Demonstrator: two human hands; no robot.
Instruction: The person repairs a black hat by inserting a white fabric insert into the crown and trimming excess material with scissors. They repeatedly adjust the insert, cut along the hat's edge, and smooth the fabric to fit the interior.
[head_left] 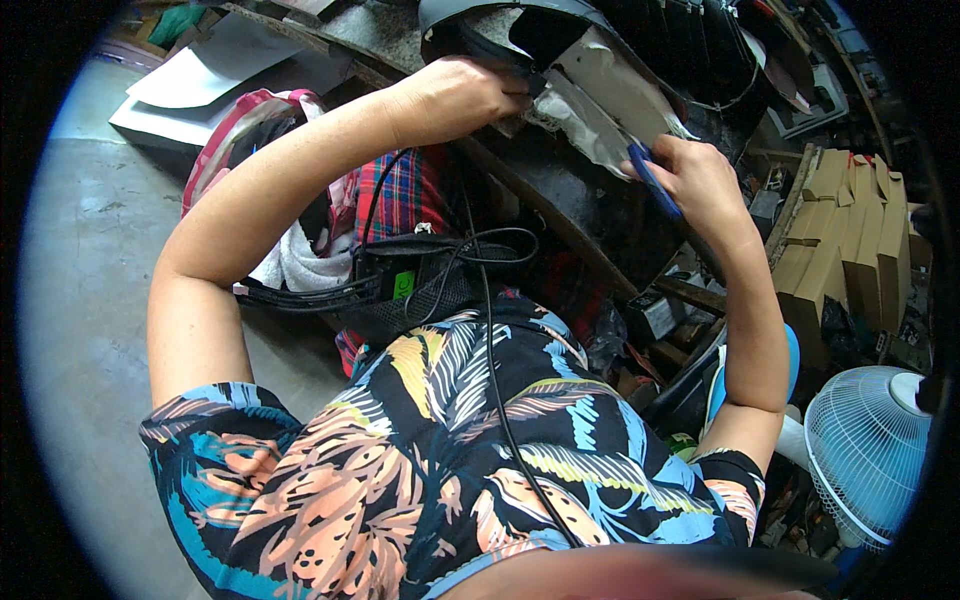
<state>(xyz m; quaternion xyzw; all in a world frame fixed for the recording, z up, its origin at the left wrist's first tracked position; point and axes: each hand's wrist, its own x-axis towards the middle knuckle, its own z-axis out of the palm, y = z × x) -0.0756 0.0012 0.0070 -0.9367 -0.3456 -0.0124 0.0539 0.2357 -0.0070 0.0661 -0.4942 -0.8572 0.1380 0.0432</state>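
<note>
My left hand (465,98) is closed on the dark edge of a curved black piece (520,32) at the top middle; its fingertips are partly hidden. A torn-edged, off-white lining (615,75) shows on the piece's inner side. To the right, my right hand (695,185) is wrapped round a pair of scissors (655,182) with a blue handle. Their slim blades point up and left along the off-white lining. Whether the blades are apart or together I cannot tell.
Below the piece lies a dark worktop (560,190) with a wooden edge. Cardboard boxes (840,230) and a white fan (868,450) stand at the right. Black cables (485,300) hang before my body. White sheets (215,75) and a pink-edged bag (240,140) lie at the left.
</note>
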